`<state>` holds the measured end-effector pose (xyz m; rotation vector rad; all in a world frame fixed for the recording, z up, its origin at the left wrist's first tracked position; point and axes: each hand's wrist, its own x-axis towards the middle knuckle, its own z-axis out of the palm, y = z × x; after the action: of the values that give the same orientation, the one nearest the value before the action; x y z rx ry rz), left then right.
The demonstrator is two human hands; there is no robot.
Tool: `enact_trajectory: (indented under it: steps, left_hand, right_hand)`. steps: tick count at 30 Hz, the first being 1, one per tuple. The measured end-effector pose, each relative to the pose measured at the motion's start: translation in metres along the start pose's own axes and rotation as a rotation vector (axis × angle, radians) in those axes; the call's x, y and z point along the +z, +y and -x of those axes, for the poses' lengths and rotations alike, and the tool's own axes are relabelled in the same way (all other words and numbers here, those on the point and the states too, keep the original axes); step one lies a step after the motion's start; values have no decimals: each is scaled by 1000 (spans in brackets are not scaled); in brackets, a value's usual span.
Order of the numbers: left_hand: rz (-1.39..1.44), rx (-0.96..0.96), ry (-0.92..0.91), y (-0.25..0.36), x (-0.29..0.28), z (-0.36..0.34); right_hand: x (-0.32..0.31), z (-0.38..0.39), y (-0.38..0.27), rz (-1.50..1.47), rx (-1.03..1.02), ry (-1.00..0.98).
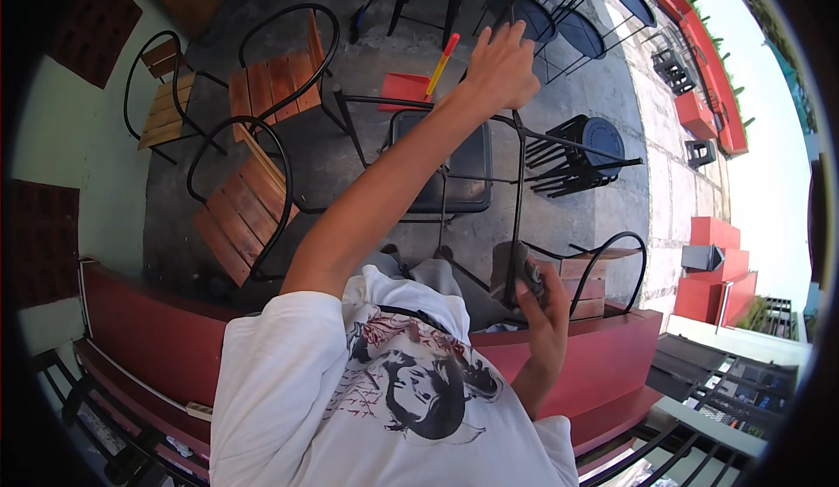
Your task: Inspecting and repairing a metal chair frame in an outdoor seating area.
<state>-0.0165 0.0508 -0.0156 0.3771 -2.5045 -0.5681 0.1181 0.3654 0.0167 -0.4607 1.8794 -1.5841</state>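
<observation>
Grey cloth (530, 270) first: bunched in the right hand, (546, 312) held between thumb and fingers, and pressed up against a leg of the black metal frame (517, 192) just ahead of the lap. Looks like wiping; best to wrap right round the tube, squeeze lightly and draw along in long strokes, turning to a clean fold once soiled. Mind the wooden chair (587, 284) just beside that hand; keep the elbow tucked in. Farther out, watch the black panel (468, 168) beneath the frame: cannot tell whether joined to it, so better not to lean there. Beyond, at the frame's far side, find the left hand (502, 72) at full stretch, with fingers loosely extended; cannot tell whether gripping a bar or merely resting. Worth closing firmly round the metal, to stop any rocking under the rubbing. Past that, steer clear of the red dustpan (404, 89) and the stacked stools. (603, 142)
</observation>
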Motion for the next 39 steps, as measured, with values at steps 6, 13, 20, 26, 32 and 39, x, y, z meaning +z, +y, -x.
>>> enact_trajectory:
  steps: [6,13,20,26,32,39]
  left_hand:
    - [-8,10,-22,0,2,-6]
    - [23,71,-59,-9,2,-6]
    - [-1,61,-95,-3,-8,-2]
    - [46,1,-113,-4,-15,7]
    - [-60,-45,-10,-1,-15,8]
    - [14,6,-29,-8,-12,6]
  right_hand:
    - [-14,5,-12,392,-272,-143]
    - [-54,-8,-22,596,-109,-606]
    - [-72,-102,-45,528,-621,504]
    - [-59,-169,-9,972,-852,576]
    - [3,-151,-8,881,-876,406]
    - [-18,-155,9,859,-1000,275]
